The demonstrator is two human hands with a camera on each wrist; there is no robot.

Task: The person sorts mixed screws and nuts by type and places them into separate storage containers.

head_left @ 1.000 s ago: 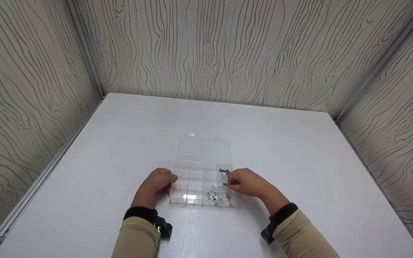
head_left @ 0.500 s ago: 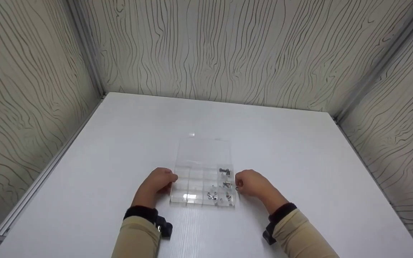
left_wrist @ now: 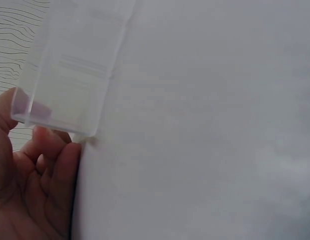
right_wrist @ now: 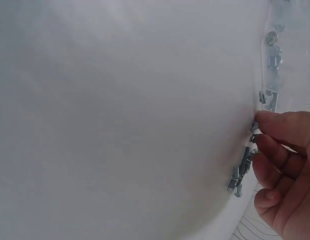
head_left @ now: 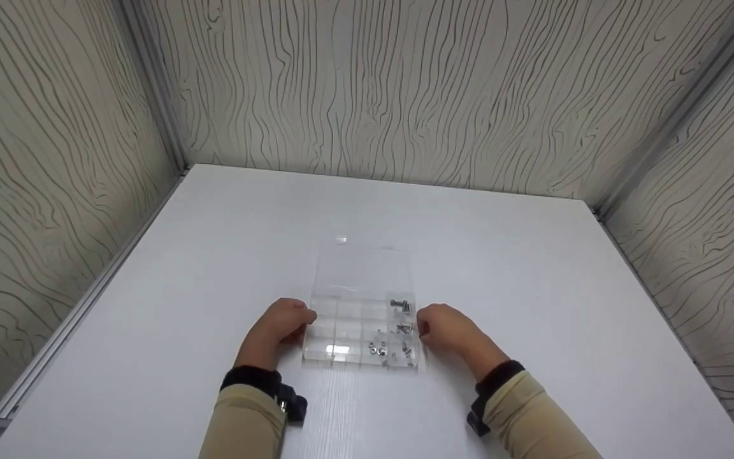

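While both hands grip the box (head_left: pixel 360 331), only the right wrist view shows fingertips (right_wrist: pixel 265 120) touching screws (right_wrist: pixel 243 172).

A white table (head_left: pixel 214 255) fills an enclosure of wood-grain-patterned walls (head_left: pixel 405 95) (metal strips run down the corners), evenly lit.

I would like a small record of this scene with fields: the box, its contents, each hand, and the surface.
box: clear compartment box, lid open and lying flat behind it
contents: small metal screws and nuts in the right-hand compartments; the left ones look empty
left hand: left hand holds the box's left edge, fingers curled against its corner
right hand: right hand at the box's right edge, fingers at the wall beside the screws; whether it pinches one cannot be told
surface: white table, patterned walls around it
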